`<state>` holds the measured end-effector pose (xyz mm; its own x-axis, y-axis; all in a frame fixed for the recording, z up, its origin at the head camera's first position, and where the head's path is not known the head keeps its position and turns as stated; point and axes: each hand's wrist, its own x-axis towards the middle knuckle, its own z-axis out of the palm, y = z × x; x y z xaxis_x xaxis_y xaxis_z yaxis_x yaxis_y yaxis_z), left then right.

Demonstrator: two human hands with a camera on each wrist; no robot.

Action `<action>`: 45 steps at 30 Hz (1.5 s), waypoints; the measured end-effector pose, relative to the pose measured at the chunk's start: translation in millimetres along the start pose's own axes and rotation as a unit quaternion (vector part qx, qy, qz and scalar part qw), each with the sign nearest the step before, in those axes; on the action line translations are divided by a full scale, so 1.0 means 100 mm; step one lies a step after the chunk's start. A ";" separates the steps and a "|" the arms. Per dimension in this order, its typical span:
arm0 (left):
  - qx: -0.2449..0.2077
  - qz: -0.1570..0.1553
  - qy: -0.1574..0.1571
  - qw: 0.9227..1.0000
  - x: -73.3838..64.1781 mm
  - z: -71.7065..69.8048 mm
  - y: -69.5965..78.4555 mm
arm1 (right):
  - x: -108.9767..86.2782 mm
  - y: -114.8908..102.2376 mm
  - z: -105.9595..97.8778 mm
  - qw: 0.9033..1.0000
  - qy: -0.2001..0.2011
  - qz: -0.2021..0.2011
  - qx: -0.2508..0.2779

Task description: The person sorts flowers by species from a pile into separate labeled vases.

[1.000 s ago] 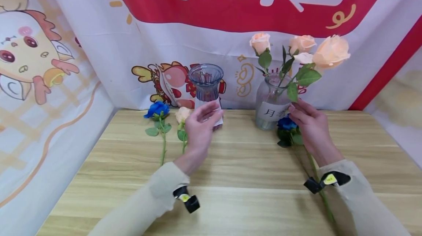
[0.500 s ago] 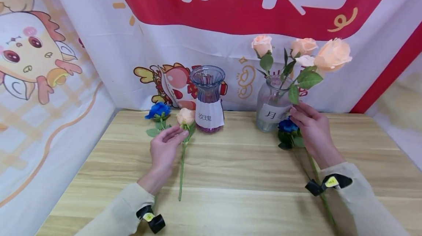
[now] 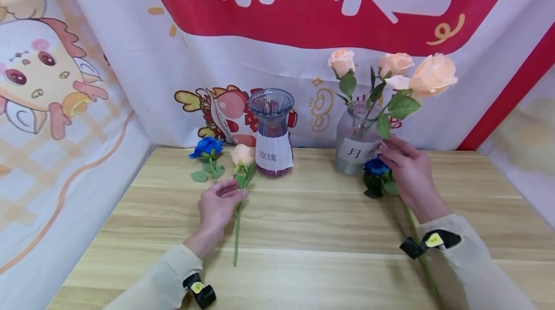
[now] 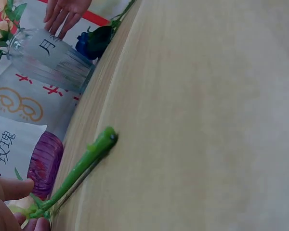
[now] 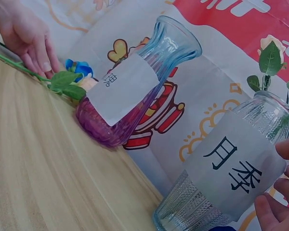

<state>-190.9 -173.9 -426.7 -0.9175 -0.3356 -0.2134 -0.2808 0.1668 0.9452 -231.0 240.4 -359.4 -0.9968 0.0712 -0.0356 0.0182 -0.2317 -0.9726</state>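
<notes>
My left hand is at the stem of a peach rose lying on the table. In the left wrist view its thumb and fingertips stand on either side of the green stem, with a gap between them. My right hand rests its fairly straight fingers against the side of a clear glass vase with a white label. Several peach roses stand in that vase. A blue-and-purple glass vase, also labelled, stands just beyond the peach rose.
Left of the peach rose lies a blue rose. Another blue rose lies by the clear vase, its stem running under the right forearm. A printed cloth backdrop hangs behind the wooden table.
My left hand moved left and down from in front of the blue-and-purple vase to the peach rose, then slid lower along its stem. The right hand stays at the clear vase.
</notes>
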 end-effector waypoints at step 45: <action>-0.349 0.036 0.010 0.936 0.11 0.01 0.86 | 0.02 -0.01 0.00 1.000 0.006 0.011 -0.007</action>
<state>-225.4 -161.8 -347.9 -0.9200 -0.3645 -0.1439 0.0406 -0.4539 0.8901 -232.5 240.7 -358.1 -0.9952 0.0775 -0.0589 0.0406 -0.2192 -0.9748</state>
